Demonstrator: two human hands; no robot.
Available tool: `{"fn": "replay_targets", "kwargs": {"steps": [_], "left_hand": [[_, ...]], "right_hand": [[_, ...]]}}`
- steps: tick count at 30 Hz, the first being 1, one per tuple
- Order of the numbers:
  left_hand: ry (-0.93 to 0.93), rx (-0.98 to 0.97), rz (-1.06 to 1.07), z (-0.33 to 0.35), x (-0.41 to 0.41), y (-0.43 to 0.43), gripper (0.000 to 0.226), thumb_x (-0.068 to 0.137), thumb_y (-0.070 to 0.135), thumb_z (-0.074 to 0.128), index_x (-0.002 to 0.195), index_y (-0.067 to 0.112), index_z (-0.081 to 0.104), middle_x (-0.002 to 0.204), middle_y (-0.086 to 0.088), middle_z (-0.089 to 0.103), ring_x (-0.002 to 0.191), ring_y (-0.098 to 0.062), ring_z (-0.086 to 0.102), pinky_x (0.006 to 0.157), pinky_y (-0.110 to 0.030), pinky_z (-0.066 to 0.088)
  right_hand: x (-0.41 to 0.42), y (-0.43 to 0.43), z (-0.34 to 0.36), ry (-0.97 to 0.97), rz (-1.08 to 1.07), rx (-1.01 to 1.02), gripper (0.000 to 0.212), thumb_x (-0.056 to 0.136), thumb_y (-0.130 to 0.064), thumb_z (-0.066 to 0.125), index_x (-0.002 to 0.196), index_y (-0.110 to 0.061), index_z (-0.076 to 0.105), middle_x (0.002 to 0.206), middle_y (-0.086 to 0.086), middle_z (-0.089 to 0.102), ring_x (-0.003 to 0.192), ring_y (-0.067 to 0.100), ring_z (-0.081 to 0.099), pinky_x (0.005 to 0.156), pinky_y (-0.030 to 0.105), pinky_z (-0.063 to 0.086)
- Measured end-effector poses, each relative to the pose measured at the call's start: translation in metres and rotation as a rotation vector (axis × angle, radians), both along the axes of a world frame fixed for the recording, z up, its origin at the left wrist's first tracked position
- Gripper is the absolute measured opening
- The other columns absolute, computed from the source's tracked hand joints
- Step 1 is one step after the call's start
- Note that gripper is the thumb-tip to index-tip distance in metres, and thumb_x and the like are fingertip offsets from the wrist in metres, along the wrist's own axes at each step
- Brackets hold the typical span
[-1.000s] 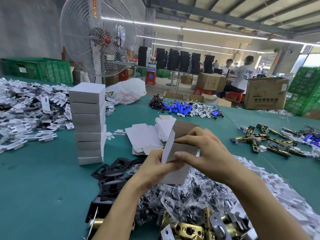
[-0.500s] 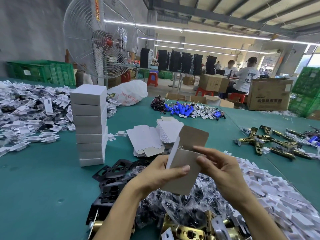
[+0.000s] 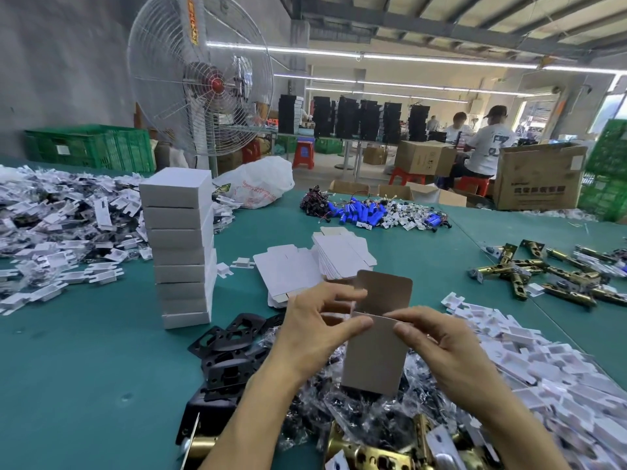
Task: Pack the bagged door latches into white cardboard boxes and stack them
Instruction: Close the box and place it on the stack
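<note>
1. The left hand pinches the box at its upper left edge, thumb on the near face and fingers curled behind.
2. The right hand grips the upper right edge between thumb and forefinger.
3. The box is held upright, its top flap standing open, above the bagged latches, which lie heaped on the green surface.
4. A stack of closed white boxes stands to the left, well apart from the hands.
5. Flat box blanks lie just beyond the hands.
6. Black plates lie left of the bags, and white inserts are piled on the right.
7. Bare brass latches lie further right.
</note>
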State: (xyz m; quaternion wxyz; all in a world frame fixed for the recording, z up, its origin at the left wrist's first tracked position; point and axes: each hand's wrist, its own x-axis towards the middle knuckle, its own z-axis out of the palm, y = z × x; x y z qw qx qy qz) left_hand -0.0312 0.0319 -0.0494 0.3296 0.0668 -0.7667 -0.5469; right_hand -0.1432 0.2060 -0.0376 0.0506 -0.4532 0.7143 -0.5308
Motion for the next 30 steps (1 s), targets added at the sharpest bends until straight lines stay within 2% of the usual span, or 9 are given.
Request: {"fn": "replay_targets", "kwargs": {"steps": [3, 6, 9, 11, 14, 17, 23, 26, 30], "left_hand": [[-0.034, -0.041, -0.011, -0.002, -0.001, -0.001, 0.016, 0.081, 0.028, 0.083, 0.089, 0.04, 0.075, 0.106, 0.024, 0.067, 0.096, -0.001, 0.067, 0.079, -0.022, 0.057], [-0.101, -0.099, -0.02, -0.003, -0.002, 0.0, 0.005, 0.087, 0.036, 0.076, 0.089, 0.038, 0.071, 0.098, 0.019, 0.068, 0.094, -0.002, 0.065, 0.073, -0.017, 0.052], [-0.124, -0.077, -0.032, -0.003, -0.001, 0.001, 0.003, 0.089, 0.037, 0.074, 0.088, 0.036, 0.071, 0.094, 0.018, 0.069, 0.09, -0.002, 0.065, 0.071, -0.016, 0.049], [-0.121, -0.048, -0.054, -0.001, -0.001, 0.001, 0.004, 0.089, 0.035, 0.074, 0.086, 0.035, 0.072, 0.091, 0.015, 0.071, 0.087, -0.002, 0.066, 0.07, -0.017, 0.05], [-0.121, -0.015, -0.079, 0.002, 0.002, 0.002, 0.005, 0.088, 0.038, 0.074, 0.083, 0.037, 0.073, 0.085, 0.014, 0.073, 0.082, 0.0, 0.067, 0.067, -0.015, 0.049], [-0.107, 0.045, -0.108, 0.002, 0.004, 0.003, 0.009, 0.089, 0.031, 0.075, 0.082, 0.037, 0.075, 0.079, 0.011, 0.074, 0.078, 0.001, 0.068, 0.065, -0.012, 0.048], [0.123, 0.098, -0.103, 0.006, 0.002, 0.004, 0.018, 0.07, 0.018, 0.089, 0.078, 0.031, 0.08, 0.109, 0.006, 0.075, 0.107, -0.016, 0.07, 0.095, -0.041, 0.056], [0.123, 0.149, -0.11, 0.004, 0.003, 0.004, 0.023, 0.063, 0.025, 0.093, 0.073, 0.026, 0.073, 0.103, 0.0, 0.077, 0.101, -0.021, 0.073, 0.088, -0.048, 0.059], [0.101, 0.209, -0.055, 0.008, 0.001, 0.006, 0.039, 0.061, 0.04, 0.087, 0.08, 0.025, 0.058, 0.091, -0.002, 0.076, 0.089, -0.023, 0.074, 0.076, -0.035, 0.059]], "right_hand": [[-0.002, 0.001, 0.002, 0.022, 0.038, 0.04, 0.018, 0.088, -0.026, 0.061, 0.098, -0.035, 0.074, 0.101, -0.02, 0.068, 0.101, 0.004, 0.064, 0.079, 0.02, 0.053], [0.0, 0.0, 0.002, 0.015, 0.063, 0.022, 0.024, 0.092, -0.012, 0.064, 0.103, -0.031, 0.075, 0.109, -0.024, 0.063, 0.109, 0.001, 0.061, 0.08, 0.017, 0.054], [0.003, -0.002, 0.001, 0.015, 0.037, -0.026, 0.029, 0.089, -0.02, 0.069, 0.11, -0.04, 0.07, 0.115, -0.023, 0.063, 0.112, 0.001, 0.059, 0.084, 0.022, 0.055], [0.007, -0.003, 0.004, -0.056, 0.057, -0.101, 0.03, 0.083, -0.034, 0.067, 0.11, -0.046, 0.063, 0.116, -0.018, 0.066, 0.108, 0.007, 0.063, 0.082, 0.027, 0.056], [0.011, -0.006, 0.008, -0.134, 0.079, -0.243, 0.029, 0.084, -0.039, 0.061, 0.11, -0.05, 0.052, 0.104, -0.012, 0.068, 0.094, 0.011, 0.069, 0.077, 0.022, 0.055], [0.013, -0.007, 0.009, -0.093, 0.071, -0.26, 0.019, 0.089, -0.036, 0.056, 0.105, -0.045, 0.058, 0.095, -0.005, 0.07, 0.088, 0.009, 0.07, 0.074, 0.015, 0.052], [0.011, -0.006, 0.01, -0.108, 0.054, -0.272, 0.008, 0.081, -0.032, 0.067, 0.086, -0.028, 0.071, 0.087, 0.001, 0.077, 0.087, 0.014, 0.074, 0.075, 0.02, 0.056], [0.006, -0.001, 0.011, -0.114, 0.044, -0.22, 0.017, 0.077, -0.037, 0.071, 0.091, -0.03, 0.073, 0.095, -0.001, 0.076, 0.093, 0.015, 0.073, 0.079, 0.029, 0.059], [0.004, 0.003, 0.009, -0.095, 0.035, -0.177, 0.019, 0.077, -0.029, 0.073, 0.095, -0.033, 0.075, 0.1, -0.005, 0.075, 0.096, 0.016, 0.071, 0.077, 0.027, 0.059]]}}
